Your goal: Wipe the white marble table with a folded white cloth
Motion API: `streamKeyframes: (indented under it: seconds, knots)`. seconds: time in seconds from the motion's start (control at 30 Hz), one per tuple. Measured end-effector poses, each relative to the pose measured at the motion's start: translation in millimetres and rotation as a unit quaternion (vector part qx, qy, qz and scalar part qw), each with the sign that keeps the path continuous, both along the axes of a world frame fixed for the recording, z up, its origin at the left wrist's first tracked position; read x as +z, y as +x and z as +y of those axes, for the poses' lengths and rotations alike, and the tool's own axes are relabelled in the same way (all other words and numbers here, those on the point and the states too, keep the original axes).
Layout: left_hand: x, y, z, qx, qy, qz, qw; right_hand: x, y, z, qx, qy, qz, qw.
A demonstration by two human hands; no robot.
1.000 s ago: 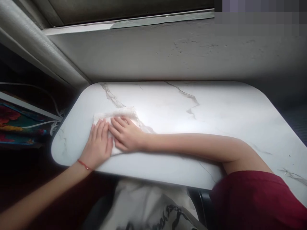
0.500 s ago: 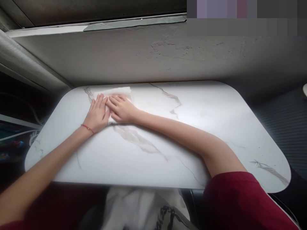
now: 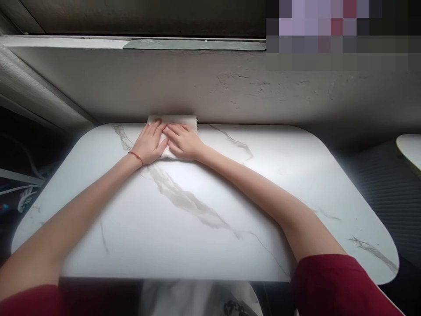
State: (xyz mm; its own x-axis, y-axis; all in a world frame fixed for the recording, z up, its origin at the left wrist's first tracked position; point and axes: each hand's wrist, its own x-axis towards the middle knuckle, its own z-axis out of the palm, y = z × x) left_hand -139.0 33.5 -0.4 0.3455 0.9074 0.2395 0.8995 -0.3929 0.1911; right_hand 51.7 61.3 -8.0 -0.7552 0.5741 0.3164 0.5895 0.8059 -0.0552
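A white cloth lies on the marble-patterned tabletop, its upper part reaching the far edge at the wall. My left hand presses flat on the cloth's left part, fingers stretched out; a thin red bracelet circles that wrist. Beside it, my right hand lies palm down on the cloth's right part with the fingers laid out. The fingertips of the two hands nearly meet, and the cloth's middle is mostly covered by them.
A grey wall with rough patches rises behind the table, below a ledge. White bars and cables are at the left. Part of another pale surface shows at the right edge.
Both hands and the cloth have slid right and away from me, up to the table's far edge. The camera view has shifted slightly as well.
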Motion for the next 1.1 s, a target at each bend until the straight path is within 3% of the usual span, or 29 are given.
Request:
streamKeyframes:
  seconds: [0.4, 0.6, 0.8, 0.93, 1.1]
  knots:
    - [-3.8, 1.1, 8.2, -0.011, 0.002, 0.018, 1.000, -10.0, 7.0, 20.4, 0.036, 0.002, 0.013, 0.999]
    - [11.2, 5.6, -9.8, -0.008, -0.002, 0.049, 0.999, -10.6, 9.7, 1.0, 0.035, 0.011, 0.013, 0.999]
    - [34.2, 7.1, -76.9, -0.006, 0.012, 0.100, 0.995, -11.1, 16.2, -69.7, 0.076, 0.031, 0.019, 0.996]
    - [33.9, 19.6, -141.5, 0.012, 0.055, 0.141, 0.988, -5.7, 26.4, -133.4, 0.130, 0.039, 0.020, 0.991]
    - [32.0, 37.2, -209.6, -0.011, 0.114, 0.174, 0.978, 11.4, 46.4, -201.0, 0.144, 0.048, -0.032, 0.988]
